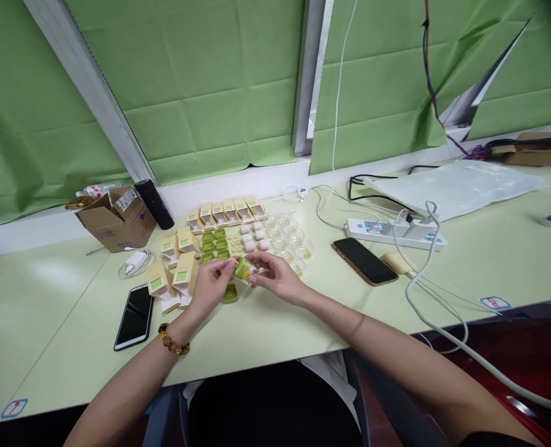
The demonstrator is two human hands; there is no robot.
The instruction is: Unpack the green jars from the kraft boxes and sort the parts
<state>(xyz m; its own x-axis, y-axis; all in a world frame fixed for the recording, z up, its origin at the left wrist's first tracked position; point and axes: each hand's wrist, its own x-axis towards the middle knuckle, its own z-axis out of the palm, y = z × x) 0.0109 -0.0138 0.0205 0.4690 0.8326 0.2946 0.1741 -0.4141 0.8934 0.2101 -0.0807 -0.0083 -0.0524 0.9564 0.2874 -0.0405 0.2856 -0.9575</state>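
Between my two hands, above the table, is a small green case with a clear cover [244,269] and a yellow mark on it. My left hand [213,282] pinches its left end, where a pale loop shows. The fingers of my right hand [277,277] close on its clear right end. Just below lies a single green tray [230,294]. Behind my hands stand rows of green trays [214,242], small pale yellow pieces [235,243], pale pink cylinders [251,236] and clear covers with yellow marks [294,239].
Small cream boxes [186,273] stand left and behind. A phone [134,316] lies at left, another phone [364,261] at right beside a power strip [396,233] with cables. An open cardboard box [117,217] and a black cylinder [154,204] stand at the back left.
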